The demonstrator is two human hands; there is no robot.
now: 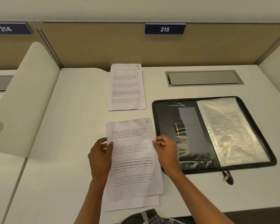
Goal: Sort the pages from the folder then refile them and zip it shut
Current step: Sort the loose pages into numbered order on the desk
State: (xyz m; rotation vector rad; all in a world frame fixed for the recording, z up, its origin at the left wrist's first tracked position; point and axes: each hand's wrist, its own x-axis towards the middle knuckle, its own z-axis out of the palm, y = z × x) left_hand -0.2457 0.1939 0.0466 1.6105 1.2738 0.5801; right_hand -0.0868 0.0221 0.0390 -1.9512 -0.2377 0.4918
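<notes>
Holds the top page (marked 7) by its side edges, left hand and right hand each pinching the paper. Beyond the grip, a second stack; right of it, the open folder.

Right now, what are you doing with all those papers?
A person is sorting numbered pages at a desk. The left hand and right hand pinch the side edges of a page marked 7, which lies over another sheet. Further back sits a pile showing 8, 9 and 10 in its corner. The black folder lies open on the right, unzipped, and its clear pocket looks empty, so nothing is refiled yet.
</notes>
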